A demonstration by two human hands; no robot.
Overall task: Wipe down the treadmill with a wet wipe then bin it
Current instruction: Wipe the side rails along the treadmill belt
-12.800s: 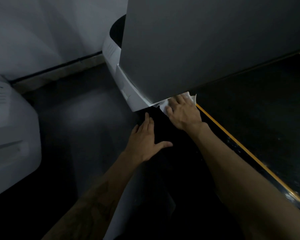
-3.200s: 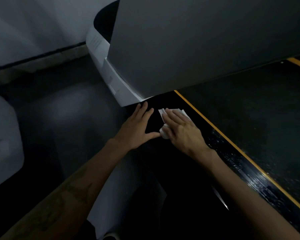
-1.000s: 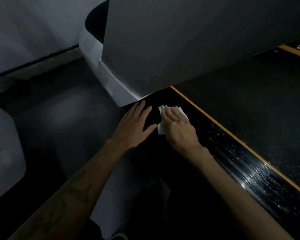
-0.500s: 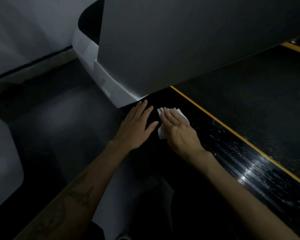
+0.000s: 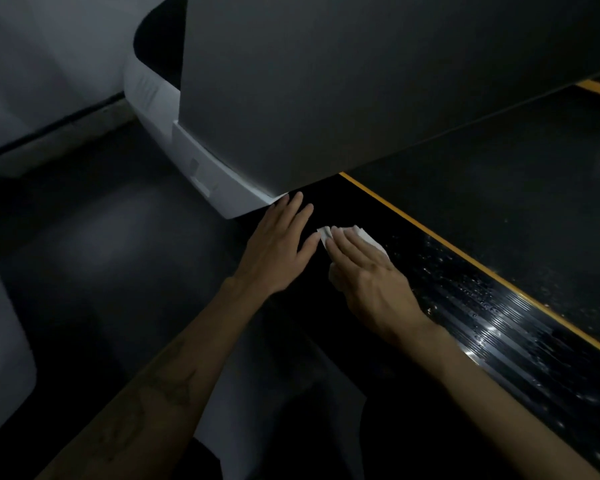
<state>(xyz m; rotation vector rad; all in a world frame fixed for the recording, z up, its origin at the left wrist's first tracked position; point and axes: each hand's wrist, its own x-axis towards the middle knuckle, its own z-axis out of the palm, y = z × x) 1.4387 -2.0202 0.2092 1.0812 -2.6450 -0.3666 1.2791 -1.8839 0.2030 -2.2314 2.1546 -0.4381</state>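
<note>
Right, count first: two hands, one wipe, one treadmill. Right hand (image 5: 368,278) is lying flat with fingers straight, pressing the white wet wipe (image 5: 357,235) down onto the treadmill's glossy black side rail (image 5: 499,327); only the wipe's far edge and corner are showing past the fingertips. Left hand (image 5: 278,247) is also lying flat, fingers spread and relaxed, holding nothing, resting just beside the wipe with its fingertips reaching up to the lower corner of the white motor housing (image 5: 201,168). Both forearms are running in from the bottom edge.

Surface: the rail is ribbed and glinting with droplets to the right of the wipe. One yellow stripe (image 5: 465,258) is separating the rail from the dark belt (image 5: 499,174); a second yellow strip is peeking in at the top right corner. A big grey panel (image 5: 326,81) is hanging over the front of the deck. Room is looking dim: dark floor (image 5: 101,237), pale wall (image 5: 49,46) at upper left, part of another white machine (image 5: 0,341) at the left edge.

Versus half a second ago: nearly the same pose, wipe still sitting on the rail near the housing, both hands staying flat; the right hand is edging slightly back along the rail.
</note>
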